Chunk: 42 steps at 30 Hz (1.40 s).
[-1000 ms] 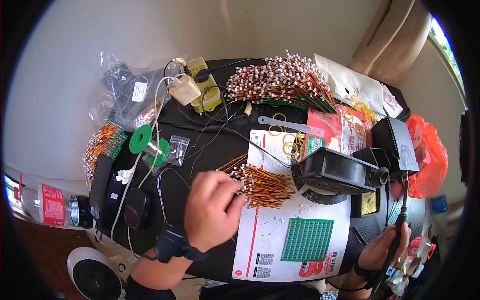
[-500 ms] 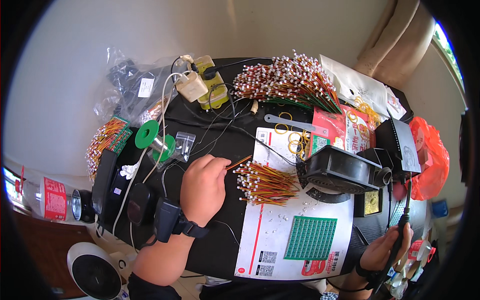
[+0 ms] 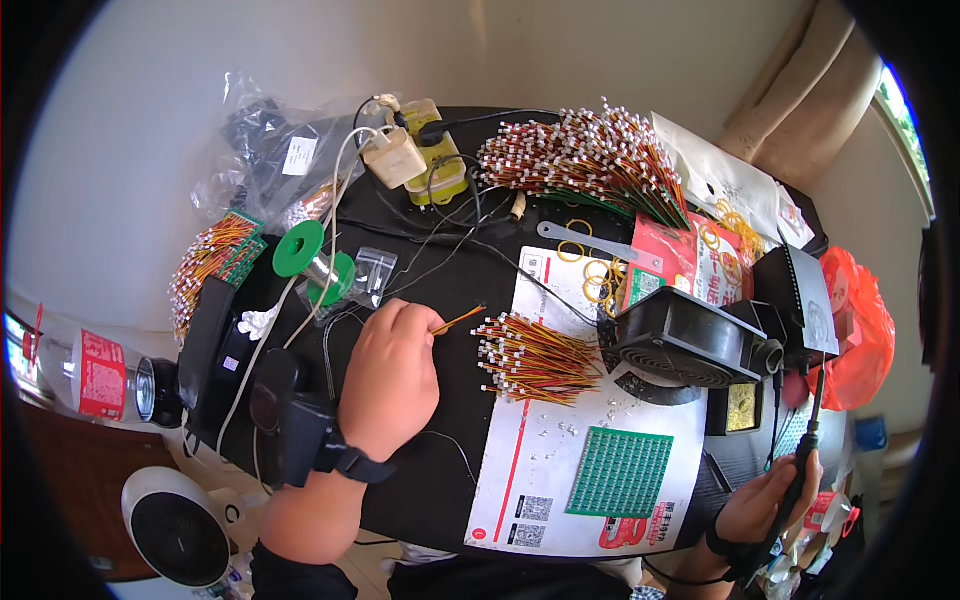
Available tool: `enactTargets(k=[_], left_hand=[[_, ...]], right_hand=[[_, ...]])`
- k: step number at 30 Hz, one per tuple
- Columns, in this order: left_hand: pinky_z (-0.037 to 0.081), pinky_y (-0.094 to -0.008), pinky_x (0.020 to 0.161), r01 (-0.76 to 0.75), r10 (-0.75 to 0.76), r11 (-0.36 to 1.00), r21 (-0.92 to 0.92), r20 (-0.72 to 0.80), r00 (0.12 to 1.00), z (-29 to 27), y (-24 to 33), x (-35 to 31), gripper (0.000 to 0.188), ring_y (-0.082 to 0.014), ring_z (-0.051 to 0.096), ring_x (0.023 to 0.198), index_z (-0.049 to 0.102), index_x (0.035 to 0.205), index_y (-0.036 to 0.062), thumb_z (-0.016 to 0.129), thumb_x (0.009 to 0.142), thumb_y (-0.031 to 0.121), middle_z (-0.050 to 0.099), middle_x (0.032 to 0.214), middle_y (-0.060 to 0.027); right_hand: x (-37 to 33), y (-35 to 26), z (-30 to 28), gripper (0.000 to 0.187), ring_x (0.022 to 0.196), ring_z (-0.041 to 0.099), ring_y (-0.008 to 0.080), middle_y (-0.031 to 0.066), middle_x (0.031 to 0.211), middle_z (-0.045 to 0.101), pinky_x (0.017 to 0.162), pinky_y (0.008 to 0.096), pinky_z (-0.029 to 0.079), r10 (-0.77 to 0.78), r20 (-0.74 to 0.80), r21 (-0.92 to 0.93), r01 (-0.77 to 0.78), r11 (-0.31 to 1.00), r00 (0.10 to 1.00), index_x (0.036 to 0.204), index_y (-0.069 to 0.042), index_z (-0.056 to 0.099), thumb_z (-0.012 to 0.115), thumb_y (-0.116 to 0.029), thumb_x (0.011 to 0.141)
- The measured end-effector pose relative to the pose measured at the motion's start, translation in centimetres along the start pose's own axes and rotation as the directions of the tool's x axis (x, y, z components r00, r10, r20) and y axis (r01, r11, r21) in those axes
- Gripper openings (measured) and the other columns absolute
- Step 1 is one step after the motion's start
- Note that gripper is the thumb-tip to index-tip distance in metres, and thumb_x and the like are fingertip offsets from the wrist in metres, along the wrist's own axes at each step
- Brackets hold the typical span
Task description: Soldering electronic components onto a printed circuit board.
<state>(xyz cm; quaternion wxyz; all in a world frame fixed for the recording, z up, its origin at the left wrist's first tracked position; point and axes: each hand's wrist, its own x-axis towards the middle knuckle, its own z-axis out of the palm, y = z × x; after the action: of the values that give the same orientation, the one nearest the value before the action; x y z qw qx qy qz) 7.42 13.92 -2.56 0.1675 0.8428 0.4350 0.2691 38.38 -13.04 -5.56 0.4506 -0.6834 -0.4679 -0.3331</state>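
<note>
My left hand, above the left-middle of the black table, pinches a thin wire lead with orange and dark strands; its free end points right. Beside that end lies a pile of wire leads with small white connectors. At the lower right my right hand is wrapped round a soldering iron, its tip pointing up beside a black box. Between the hands a green circuit board panel lies flat on a white printed sheet.
A black fan stands right of the leads, near a brass-wool tip cleaner. Behind are a large lead bundle and a power strip. At left stand a green solder spool and a plastic bottle. Cables cross the table.
My left hand has drawn slightly left, away from the pile, still pinching the lead. My right hand still grips the soldering iron. The whole view has shifted a little.
</note>
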Motion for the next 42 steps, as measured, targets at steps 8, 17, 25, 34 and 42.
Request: enactTargets(k=[8,17,25,34,42], left_hand=[[0.051,-0.0412,0.077,-0.298,0.311,0.948,-0.115,0.112,0.944,2.2,4.1,-1.8,0.027,-0.0332,0.061,0.088,0.069,0.099,-0.0001,0.061,0.075,-0.011,0.06,0.093,-0.013],[0.051,-0.0343,0.071,-0.225,0.236,0.933,-0.282,0.004,0.972,1.4,5.3,-1.6,0.027,-0.0271,0.063,0.078,0.07,0.103,-0.0028,0.066,0.078,-0.014,0.063,0.091,-0.0124],[0.05,-0.0268,0.075,0.351,0.058,0.65,-0.674,0.504,0.862,-0.1,9.0,-2.9,0.008,-0.015,0.063,0.089,0.067,0.096,-0.0028,0.069,0.088,-0.005,0.066,0.097,-0.0102],[0.055,-0.0409,0.083,-0.349,0.431,0.878,-0.329,0.221,0.875,4.8,9.4,-4.8,0.015,-0.0313,0.065,0.099,0.07,0.09,0.0005,0.073,0.076,0.001,0.068,0.106,-0.0118],[0.055,-0.0427,0.091,-0.398,0.488,0.865,-0.307,0.324,0.81,5.0,9.3,-5.6,0.017,-0.0326,0.063,0.112,0.072,0.089,0.0015,0.069,0.072,0.0,0.069,0.115,-0.0116]], right_hand=[[-0.4,-0.1,0.3,0.033,0.111,0.061,0.0196,0.0182,0.139,0.054,0.096,0.0282,0.053,0.078,-0.023,0.082,-0.076,0.994,0.997,0.136,0.007,0.051,0.051,-0.007,0.107],[-1.7,-0.4,0.1,0.044,0.105,0.061,0.0229,0.0194,0.13,0.056,0.091,0.0309,0.052,0.227,-0.091,0.066,-0.221,0.973,0.97,0.139,0.007,0.048,0.049,-0.024,0.108],[-0.1,-1.8,0.4,0.049,0.085,0.058,0.0233,0.0142,0.095,0.061,0.076,0.0316,0.05,0.187,0.014,0.462,-0.172,0.87,0.982,0.128,0.002,0.049,0.04,-0.041,0.109],[4.0,-2.8,0.5,0.03,0.075,0.053,0.0216,0.0121,0.089,0.058,0.065,0.0344,0.045,-0.026,0.088,0.306,-0.002,0.952,0.996,0.128,-0.006,0.047,0.058,-0.016,0.101],[5.4,-0.9,2.0,0.031,0.089,0.062,0.0318,0.0208,0.108,0.062,0.08,0.0404,0.051,-0.025,0.247,-0.036,0.035,0.999,0.969,0.126,0.002,0.055,0.06,-0.001,0.096]])
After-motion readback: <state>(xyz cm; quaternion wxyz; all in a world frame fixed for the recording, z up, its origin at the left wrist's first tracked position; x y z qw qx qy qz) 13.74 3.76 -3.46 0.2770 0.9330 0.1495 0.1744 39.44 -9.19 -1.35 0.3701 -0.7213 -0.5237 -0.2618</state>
